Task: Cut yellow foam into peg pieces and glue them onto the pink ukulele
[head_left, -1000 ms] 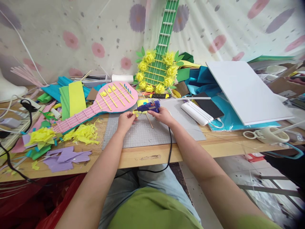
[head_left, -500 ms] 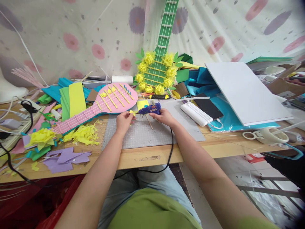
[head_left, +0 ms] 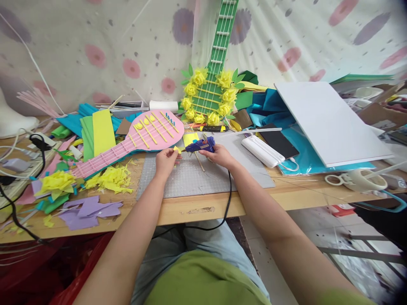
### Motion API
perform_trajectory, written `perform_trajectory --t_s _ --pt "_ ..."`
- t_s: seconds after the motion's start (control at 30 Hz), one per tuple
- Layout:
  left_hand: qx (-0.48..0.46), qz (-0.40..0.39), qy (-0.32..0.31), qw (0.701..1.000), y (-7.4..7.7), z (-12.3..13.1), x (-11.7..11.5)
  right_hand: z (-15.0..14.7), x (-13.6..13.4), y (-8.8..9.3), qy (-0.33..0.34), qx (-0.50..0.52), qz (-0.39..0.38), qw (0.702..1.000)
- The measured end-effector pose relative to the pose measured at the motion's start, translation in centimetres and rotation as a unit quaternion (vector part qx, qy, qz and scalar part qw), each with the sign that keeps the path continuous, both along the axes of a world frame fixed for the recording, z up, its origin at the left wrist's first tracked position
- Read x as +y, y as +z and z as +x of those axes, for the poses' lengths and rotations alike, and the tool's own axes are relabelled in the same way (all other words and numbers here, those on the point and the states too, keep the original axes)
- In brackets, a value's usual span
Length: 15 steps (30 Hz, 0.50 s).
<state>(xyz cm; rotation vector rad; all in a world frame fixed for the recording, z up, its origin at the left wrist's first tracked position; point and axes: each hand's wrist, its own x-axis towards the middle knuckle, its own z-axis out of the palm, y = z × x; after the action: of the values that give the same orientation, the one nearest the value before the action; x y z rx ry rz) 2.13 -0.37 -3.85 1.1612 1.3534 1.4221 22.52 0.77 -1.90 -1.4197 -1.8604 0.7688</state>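
Observation:
My right hand [head_left: 220, 156] is closed round a blue hot glue gun [head_left: 201, 145], its nozzle pointing left. A small yellow paper piece [head_left: 177, 150] is pinched in the fingers of my left hand [head_left: 166, 162], right at the nozzle tip. Both hands are over a grey cutting mat [head_left: 190, 186]. A thin stick [head_left: 200, 163] lies beneath the glue gun, and a yellow square [head_left: 190, 138] lies just behind it. To the left rests a pink paper pipa-like instrument [head_left: 155, 131] with yellow strips on its face.
A green paper instrument [head_left: 208, 95] ringed with yellow flowers stands at the back. Yellow scraps [head_left: 111, 178] and purple paper [head_left: 89, 212] lie left. A white power bank [head_left: 262, 151], white board [head_left: 330, 123] and cup [head_left: 365, 181] are right. The black cord [head_left: 229, 195] hangs over the table edge.
Almost nothing differs. Both hands keep their places, with the glue gun's nozzle still at the yellow paper piece; the view has shifted very slightly.

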Motion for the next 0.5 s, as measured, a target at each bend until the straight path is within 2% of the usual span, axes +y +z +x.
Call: perform_trajectory --t_s 0.13,0.2,0.37,0.5 --pt "-0.027 -0.003 0.009 1.0 0.6 0.0 -0.2 0.3 0.0 0.4 -0.015 -0.013 -0.017 1.0" --pt "-0.045 -0.009 0.017 0.999 0.9 0.0 -0.3 1.1 0.2 0.6 -0.042 -0.005 -0.015 0.999" --pt "-0.09 -0.014 0.026 0.996 1.3 -0.2 -0.5 4.7 1.9 0.1 -0.188 -0.011 0.013 0.982" --pt "-0.106 -0.015 0.035 0.994 1.5 -0.3 -0.5 6.5 3.1 -0.8 -0.254 -0.077 0.014 0.964"
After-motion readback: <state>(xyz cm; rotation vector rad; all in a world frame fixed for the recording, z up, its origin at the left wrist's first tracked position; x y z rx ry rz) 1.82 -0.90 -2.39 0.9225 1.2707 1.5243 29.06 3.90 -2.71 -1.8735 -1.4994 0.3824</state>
